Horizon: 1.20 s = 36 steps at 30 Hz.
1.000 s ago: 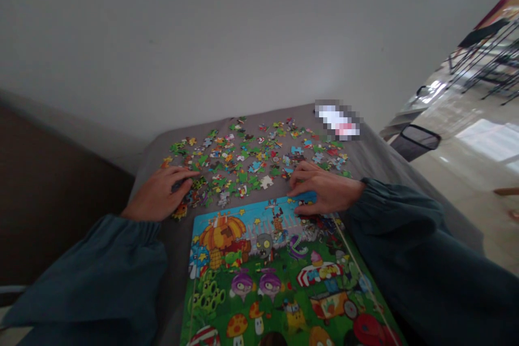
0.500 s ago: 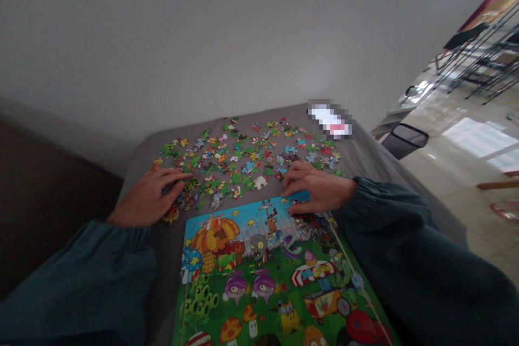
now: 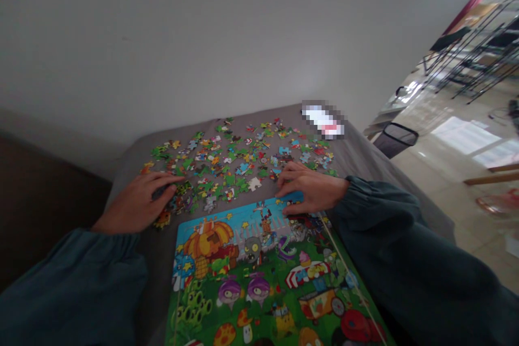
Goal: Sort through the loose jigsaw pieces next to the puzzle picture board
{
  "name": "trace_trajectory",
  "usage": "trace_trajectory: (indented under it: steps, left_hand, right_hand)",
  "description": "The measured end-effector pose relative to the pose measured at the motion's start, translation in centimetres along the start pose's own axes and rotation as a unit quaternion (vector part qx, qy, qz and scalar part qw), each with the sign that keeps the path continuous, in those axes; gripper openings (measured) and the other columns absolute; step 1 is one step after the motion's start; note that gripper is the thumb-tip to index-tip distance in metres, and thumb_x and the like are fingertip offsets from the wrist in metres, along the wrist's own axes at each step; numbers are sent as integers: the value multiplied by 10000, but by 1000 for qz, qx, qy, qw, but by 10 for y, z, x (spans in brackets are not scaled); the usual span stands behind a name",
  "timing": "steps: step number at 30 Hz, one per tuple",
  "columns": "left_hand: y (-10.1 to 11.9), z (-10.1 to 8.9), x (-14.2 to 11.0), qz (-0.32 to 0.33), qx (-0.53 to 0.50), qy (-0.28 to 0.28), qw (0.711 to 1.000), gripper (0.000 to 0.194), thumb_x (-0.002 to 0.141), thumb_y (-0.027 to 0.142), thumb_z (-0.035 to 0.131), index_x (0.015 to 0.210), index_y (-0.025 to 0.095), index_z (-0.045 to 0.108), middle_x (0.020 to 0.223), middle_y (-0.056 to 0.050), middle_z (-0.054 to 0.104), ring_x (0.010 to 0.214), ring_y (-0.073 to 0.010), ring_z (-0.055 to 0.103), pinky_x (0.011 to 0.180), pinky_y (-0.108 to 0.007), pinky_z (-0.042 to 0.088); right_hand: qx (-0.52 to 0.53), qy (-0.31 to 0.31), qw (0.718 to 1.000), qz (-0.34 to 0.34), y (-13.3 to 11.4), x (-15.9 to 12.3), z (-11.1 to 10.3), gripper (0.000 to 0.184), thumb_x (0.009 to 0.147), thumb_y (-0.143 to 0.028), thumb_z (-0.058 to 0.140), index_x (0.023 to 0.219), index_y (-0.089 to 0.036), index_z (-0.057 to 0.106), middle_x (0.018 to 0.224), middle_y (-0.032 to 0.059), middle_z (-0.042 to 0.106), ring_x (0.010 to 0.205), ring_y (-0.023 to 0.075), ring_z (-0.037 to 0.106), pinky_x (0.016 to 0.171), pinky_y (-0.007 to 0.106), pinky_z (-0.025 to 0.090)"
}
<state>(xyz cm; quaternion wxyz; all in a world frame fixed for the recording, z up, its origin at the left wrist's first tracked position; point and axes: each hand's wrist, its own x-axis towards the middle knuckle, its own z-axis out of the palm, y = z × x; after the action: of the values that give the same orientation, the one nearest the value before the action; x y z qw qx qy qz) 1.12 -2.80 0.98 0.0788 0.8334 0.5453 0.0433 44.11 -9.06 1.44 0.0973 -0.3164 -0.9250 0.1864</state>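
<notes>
Many loose jigsaw pieces (image 3: 229, 179) in mixed colours lie spread over the cloth-covered table. Nearer to me is a picture board (image 3: 243, 259) with a cartoon scene of plants, a pumpkin and a grey-headed figure. At the left edge of the pieces rests my left hand (image 3: 140, 200), fingers stretched and thumb apart, close to a few pieces and holding none that I can see. My right hand (image 3: 310, 189) is over the board's top right corner. Its fingers are bent, with a gap between thumb and forefinger, and it covers part of the board and some pieces.
A phone-like item (image 3: 323, 120), blurred out, lies at the table's far right. A pale wall (image 3: 203, 38) rises right behind the table. Off to the right, on the tiled floor, are a dark bin (image 3: 394, 139) and metal-framed furniture (image 3: 482, 57).
The whole view has shifted slightly, so the table and board appear a little further left. Both hands keep nearly the same places over the pieces and board.
</notes>
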Motion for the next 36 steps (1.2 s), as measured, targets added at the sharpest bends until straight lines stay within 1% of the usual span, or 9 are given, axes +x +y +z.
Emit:
trace_trajectory:
  steps: [4, 12, 16, 18, 20, 22, 24, 29, 36]
  left_hand:
    - [2, -1, -1, 3, -2, -1, 1000, 637, 954, 570, 320, 1263, 197, 734, 1337, -135, 692, 1247, -307, 618, 1129, -502, 448]
    - [2, -3, 1, -4, 4, -20, 1000, 662, 946, 576, 316, 1284, 171, 715, 1386, -140, 669, 1275, -325, 601, 1150, -513, 425]
    - [-3, -1, 2, 0, -1, -19, 1000, 651, 948, 582, 324, 1270, 174, 717, 1377, -133, 678, 1291, -327, 593, 1153, -504, 427]
    - [-4, -1, 2, 3, -2, -14, 1000, 654, 946, 595, 326, 1264, 182, 721, 1373, -129, 682, 1300, -330, 590, 1161, -511, 423]
    - [-3, 0, 2, 8, -3, -6, 1000, 650, 946, 605, 331, 1267, 197, 723, 1366, -120, 685, 1311, -329, 588, 1174, -517, 414]
    - [-1, 0, 3, 14, -5, 0, 1000, 653, 936, 617, 332, 1262, 215, 730, 1349, -113, 692, 1299, -329, 600, 1160, -519, 431]
    - [1, 1, 3, 22, -10, 4, 1000, 656, 923, 632, 332, 1249, 234, 739, 1330, -103, 701, 1270, -322, 620, 1143, -514, 450]
    - [-3, 5, 5, 34, -14, 13, 999, 611, 928, 637, 351, 1215, 273, 750, 1313, -79, 712, 1263, -324, 626, 1142, -524, 458]
    - [-22, 15, 7, 50, -4, 19, 999, 558, 945, 622, 363, 1238, 337, 743, 1345, -17, 702, 1302, -313, 611, 1164, -498, 454]
  right_hand:
    - [-3, -2, 1000, -1, 0, 0, 0, 373, 902, -500, 762, 1106, -193, 819, 1119, 114, 706, 1106, 285, 514, 991, 464, 403]
    - [-4, 4, 1000, 0, 1, 1, -1, 403, 878, -528, 796, 1114, -203, 816, 1133, 103, 719, 1119, 282, 532, 990, 453, 424]
    - [-12, 24, 1000, -3, 3, 1, -1, 456, 861, -580, 796, 1131, -212, 807, 1153, 105, 724, 1136, 290, 538, 1003, 464, 441]
    - [-19, 51, 998, 7, 8, 1, -2, 456, 891, -572, 769, 1155, -202, 798, 1147, 113, 724, 1140, 287, 544, 1017, 465, 449]
    - [-39, 103, 993, 45, 18, 0, -4, 411, 959, -533, 701, 1181, -198, 785, 1158, 118, 722, 1138, 282, 559, 1043, 480, 447]
    - [-71, 163, 978, 109, 32, -3, -5, 382, 1018, -475, 622, 1235, -192, 758, 1229, 133, 708, 1178, 290, 569, 1081, 506, 433]
    - [-99, 196, 959, 181, 49, -7, -6, 397, 1036, -424, 581, 1312, -172, 715, 1338, 159, 672, 1269, 315, 554, 1116, 528, 418]
    - [-124, 198, 925, 299, 84, -18, -10, 475, 1020, -381, 561, 1442, -170, 616, 1476, 168, 606, 1387, 327, 515, 1161, 529, 404]
    - [-133, 208, 901, 357, 96, -26, -15, 517, 998, -410, 548, 1453, -172, 607, 1419, 167, 657, 1347, 369, 543, 1114, 557, 434]
